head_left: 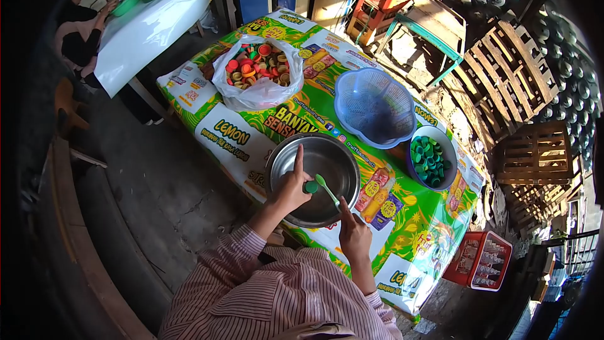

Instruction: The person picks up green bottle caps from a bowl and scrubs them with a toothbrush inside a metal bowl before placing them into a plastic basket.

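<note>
My left hand (290,190) is over the near side of a round metal basin (272,162), its index finger pointing out and a green bottle cap (311,187) pinched beside the thumb. In my right hand (355,234), at the basin's right edge, is a green toothbrush (328,191); its head is up close to the cap. The basin's inside looks bare metal where it shows. To the right, a bowl (412,167) holds many green caps (430,161). A blue plastic basket (375,107) stands behind the basin.
A white plastic bag (257,97) full of red, orange and yellow caps stands at the back left. The table has a printed cover (402,233). Red crates (478,261) with bottles, a teal-framed stool (434,28) and wooden pallets (509,69) surround it. Another person (82,38) sits at a white table (151,31).
</note>
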Motion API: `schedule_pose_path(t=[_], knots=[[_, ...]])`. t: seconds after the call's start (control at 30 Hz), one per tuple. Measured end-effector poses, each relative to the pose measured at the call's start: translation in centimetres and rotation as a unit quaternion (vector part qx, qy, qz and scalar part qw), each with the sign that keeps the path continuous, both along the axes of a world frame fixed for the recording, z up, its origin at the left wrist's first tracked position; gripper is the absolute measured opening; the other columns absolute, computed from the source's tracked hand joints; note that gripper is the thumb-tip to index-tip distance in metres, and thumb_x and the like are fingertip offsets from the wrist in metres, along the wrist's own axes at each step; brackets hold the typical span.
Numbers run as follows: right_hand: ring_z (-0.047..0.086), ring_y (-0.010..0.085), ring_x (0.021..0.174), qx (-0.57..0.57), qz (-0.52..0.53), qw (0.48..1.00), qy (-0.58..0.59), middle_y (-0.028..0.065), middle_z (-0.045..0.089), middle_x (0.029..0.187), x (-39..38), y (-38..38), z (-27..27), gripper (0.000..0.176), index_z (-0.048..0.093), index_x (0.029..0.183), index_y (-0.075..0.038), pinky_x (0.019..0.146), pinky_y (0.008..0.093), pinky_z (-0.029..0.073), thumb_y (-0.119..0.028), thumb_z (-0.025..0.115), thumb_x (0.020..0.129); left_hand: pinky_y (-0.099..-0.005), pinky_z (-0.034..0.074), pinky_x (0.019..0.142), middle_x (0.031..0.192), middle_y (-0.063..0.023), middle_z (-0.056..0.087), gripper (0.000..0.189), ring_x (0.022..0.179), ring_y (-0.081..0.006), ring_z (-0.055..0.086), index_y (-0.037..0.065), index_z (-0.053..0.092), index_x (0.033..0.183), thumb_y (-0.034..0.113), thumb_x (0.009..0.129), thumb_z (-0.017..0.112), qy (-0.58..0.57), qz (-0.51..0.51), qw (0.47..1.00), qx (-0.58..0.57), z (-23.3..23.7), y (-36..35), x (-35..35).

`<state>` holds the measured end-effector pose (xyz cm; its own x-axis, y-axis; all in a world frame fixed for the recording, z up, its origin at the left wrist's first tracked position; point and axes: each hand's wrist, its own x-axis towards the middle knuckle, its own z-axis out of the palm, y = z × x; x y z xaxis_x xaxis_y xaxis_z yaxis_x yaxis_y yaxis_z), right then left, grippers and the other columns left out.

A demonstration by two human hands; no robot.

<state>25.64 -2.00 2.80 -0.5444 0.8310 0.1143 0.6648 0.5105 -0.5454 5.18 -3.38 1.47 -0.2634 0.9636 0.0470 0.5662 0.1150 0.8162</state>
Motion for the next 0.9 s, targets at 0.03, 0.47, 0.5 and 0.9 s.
schedule_pose_path(t=[0.03,0.47,0.5,0.9], knots=[[0.058,0.0259,0.054,0.011,-0.008,1.0,-0.012,0.0082,0.059,0.069,0.0,-0.1,0.3,0.045,0.045,0.126,-0.022,0.048,0.0374,0.045,-0.011,0.052,0.083,-0.0369,0.049,0.07,0.085,-0.017,0.063,0.107,0.075,-0.0339,0.061,0.004,-0.012,0.135,0.001,0.061,0.065,0.003,0.002,1.0,-0.002,0.1,0.0,0.0],[0.058,0.0297,0.055,-0.029,-0.035,0.998,0.05,0.0153,0.058,0.065,0.9,-0.7,-1.8,0.042,0.045,0.126,-0.017,0.048,0.0395,0.043,-0.01,0.049,0.085,-0.0325,0.05,0.074,0.088,-0.0143,0.064,0.109,0.08,-0.0253,0.063,0.003,-0.007,0.135,0.005,0.061,0.072,-0.08,-0.019,0.994,0.066,0.5,0.3,-0.9],[0.059,0.0289,0.056,-0.044,-0.071,0.995,0.052,0.0159,0.058,0.064,0.9,-0.5,-1.8,0.043,0.042,0.127,-0.018,0.047,0.0399,0.043,-0.011,0.049,0.085,-0.0325,0.05,0.074,0.088,-0.0143,0.064,0.109,0.08,-0.0253,0.063,0.003,-0.007,0.135,0.005,0.061,0.072,-0.08,-0.018,0.994,0.069,0.5,0.4,-0.9],[0.058,0.0279,0.05,-0.095,-0.042,0.986,0.132,0.0169,0.055,0.057,1.2,-1.3,-0.2,0.038,0.048,0.123,-0.016,0.048,0.0352,0.043,-0.01,0.048,0.086,-0.0227,0.048,0.077,0.099,-0.0011,0.056,0.031,0.088,-0.0099,0.057,0.005,0.053,0.114,0.012,0.084,0.057,-0.448,-0.074,0.891,0.002,-0.7,-0.1,-1.2]])
